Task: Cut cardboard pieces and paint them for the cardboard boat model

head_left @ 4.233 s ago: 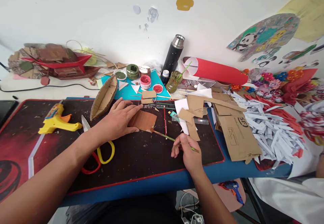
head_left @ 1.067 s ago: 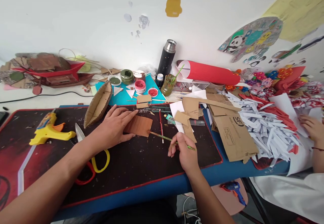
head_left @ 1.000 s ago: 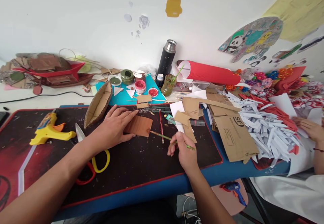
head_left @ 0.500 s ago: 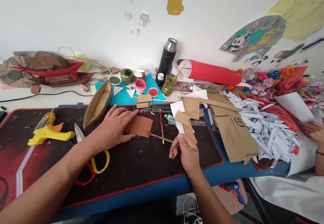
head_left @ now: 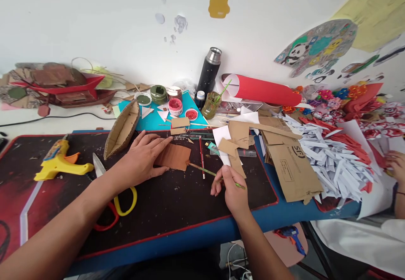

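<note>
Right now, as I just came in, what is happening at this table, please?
A person's left hand rests over the left side of a brown piece of cardboard on the dark mat. The right hand holds a thin brush, with its tip at the cardboard's right edge. Scissors and a yellow glue gun lie to the left, and paint jars stand behind. At the far right, another person's hand is partly in view.

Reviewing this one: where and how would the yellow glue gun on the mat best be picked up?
Probably by its handle, from above and the near side. The glue gun lies on its side, its handle sticking out toward the scissors. The orange trigger sits along the handle's far side, so a near-side approach should avoid squeezing it.
</note>
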`<state>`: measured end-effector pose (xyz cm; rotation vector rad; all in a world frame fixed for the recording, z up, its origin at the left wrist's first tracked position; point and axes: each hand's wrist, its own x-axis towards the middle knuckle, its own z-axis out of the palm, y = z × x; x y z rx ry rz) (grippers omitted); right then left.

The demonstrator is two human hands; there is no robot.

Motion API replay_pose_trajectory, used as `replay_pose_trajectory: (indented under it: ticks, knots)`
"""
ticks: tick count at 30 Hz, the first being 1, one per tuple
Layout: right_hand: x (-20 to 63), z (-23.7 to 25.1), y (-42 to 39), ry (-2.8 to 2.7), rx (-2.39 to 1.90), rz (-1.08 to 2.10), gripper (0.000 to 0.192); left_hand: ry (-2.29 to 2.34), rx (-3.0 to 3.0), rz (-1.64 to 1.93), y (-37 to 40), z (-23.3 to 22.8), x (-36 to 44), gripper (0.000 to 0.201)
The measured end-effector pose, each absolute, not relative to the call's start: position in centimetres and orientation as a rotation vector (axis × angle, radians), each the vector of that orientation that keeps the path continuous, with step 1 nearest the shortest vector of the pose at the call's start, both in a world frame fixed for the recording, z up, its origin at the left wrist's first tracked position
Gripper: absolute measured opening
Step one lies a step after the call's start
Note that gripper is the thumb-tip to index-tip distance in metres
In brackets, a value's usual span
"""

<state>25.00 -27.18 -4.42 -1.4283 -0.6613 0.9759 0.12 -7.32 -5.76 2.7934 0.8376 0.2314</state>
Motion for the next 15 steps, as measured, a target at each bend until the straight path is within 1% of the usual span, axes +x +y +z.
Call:
replay_pose_trajectory:
  ticks: [4,15]
  knots:
    - [25.0,-4.5,-27.6,-0.64,-1.419,0.997,0.065,0.832,2.804,0.212,-7.2,-5.9,0.1,0.083]
    - [24.8,-4.6,-25.9,-0.611,-1.454,0.933,0.068,0.822,2.812,0.223,-7.3,-6.0,0.1,0.083]
